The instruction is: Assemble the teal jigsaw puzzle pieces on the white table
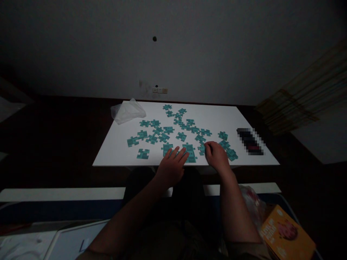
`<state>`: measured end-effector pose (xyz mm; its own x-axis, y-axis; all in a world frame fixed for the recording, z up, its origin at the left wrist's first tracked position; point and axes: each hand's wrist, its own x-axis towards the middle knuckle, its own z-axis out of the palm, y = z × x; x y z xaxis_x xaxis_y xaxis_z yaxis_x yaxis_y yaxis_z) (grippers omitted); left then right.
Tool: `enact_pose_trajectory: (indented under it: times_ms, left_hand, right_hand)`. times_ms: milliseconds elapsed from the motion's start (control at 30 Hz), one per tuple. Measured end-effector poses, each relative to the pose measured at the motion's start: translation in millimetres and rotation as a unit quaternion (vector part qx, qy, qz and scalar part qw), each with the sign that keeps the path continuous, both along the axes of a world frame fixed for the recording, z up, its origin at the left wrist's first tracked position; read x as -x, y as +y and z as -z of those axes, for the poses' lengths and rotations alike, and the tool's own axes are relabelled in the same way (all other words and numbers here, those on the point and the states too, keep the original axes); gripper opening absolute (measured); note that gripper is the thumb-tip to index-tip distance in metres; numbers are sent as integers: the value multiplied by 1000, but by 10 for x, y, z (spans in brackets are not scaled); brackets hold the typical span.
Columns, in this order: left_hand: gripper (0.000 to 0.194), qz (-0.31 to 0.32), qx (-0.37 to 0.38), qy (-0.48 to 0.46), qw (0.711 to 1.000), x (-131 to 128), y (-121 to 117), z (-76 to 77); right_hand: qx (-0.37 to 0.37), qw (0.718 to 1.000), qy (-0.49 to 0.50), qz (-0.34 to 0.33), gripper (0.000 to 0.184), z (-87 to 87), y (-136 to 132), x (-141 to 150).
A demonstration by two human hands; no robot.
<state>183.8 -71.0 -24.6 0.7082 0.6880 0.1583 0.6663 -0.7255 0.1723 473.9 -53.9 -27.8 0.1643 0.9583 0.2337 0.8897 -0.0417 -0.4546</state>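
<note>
Several teal jigsaw pieces (168, 130) lie scattered over a white table (116, 144). My left hand (172, 166) rests at the table's near edge with its fingers stretched flat, fingertips on a joined cluster of teal pieces (189, 151). My right hand (217, 155) is just to the right, fingers curled down with the fingertips on a teal piece (202, 148). More pieces (230, 153) lie right beside that hand.
A crumpled clear plastic bag (127, 111) sits at the table's far left corner. A dark blurred object (251, 141) lies at the right side. An orange box (286, 234) and a plastic bag (252, 202) are by my right elbow. The room is dim.
</note>
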Motion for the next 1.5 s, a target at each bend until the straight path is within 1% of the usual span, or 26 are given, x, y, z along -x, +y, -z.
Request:
enact_pose_trajectory:
  times_ms: [133,233,367,433,500,600,667,700,733,800,900,967,1033,1133,1300,1400,1500]
  left_hand:
    - [75,-1,4,6,1000,9,-9,-17]
    - [78,9,6,10,1000,35,-11,5]
    - [94,17,-3,16,1000,56,-7,63]
    - [98,17,-4,15,1000,47,-14,66]
    - [94,20,5,11,1000,36,-24,32]
    - [81,26,20,0,999,87,-4,-83]
    - [72,15,13,-19,1000,227,70,-170]
    - [68,1,4,-35,999,339,131,-207]
    - [64,-18,-6,-53,998,479,204,-237]
    - [55,-89,-29,-87,992,829,369,-270]
    - [50,-190,-62,-109,974,1405,570,-257]
    - [52,-230,-74,-120,963,1716,628,-218]
    - [54,-251,-67,-124,957,1908,634,-167]
    - [54,-258,-59,-133,955,1989,618,-102]
    - [52,-256,-53,-147,954,1944,653,-71]
    - [51,-254,-54,-156,953,1958,668,-64]
    - [48,-252,-61,-167,951,1972,666,-46]
  right_hand:
    - [-3,1000,-29,-5,37,27,-14,6]
    - [0,999,-40,0,36,34,-22,22]
    - [-3,1000,-27,6,35,30,-39,28]
    - [-12,1000,-10,2,35,10,-55,27]
    - [-19,1000,12,-6,36,-22,-71,31]
    - [-27,999,40,2,37,-77,-86,49]
    - [-29,998,51,12,37,-101,-89,62]
    - [-30,998,54,16,37,-109,-91,68]
    - [-30,998,56,15,37,-114,-93,72]
    - [-27,998,55,8,35,-120,-102,76]
    - [-16,998,49,-26,30,-133,-123,74]
    - [-9,997,45,-54,29,-147,-132,68]
    - [-9,996,46,-71,29,-157,-132,59]
    - [-11,997,48,-66,31,-152,-122,49]
    - [-32,998,46,-39,31,-148,-115,85]
    - [-42,998,24,-41,32,-242,-67,166]
    - [-30,996,-23,-77,35,-409,92,326]
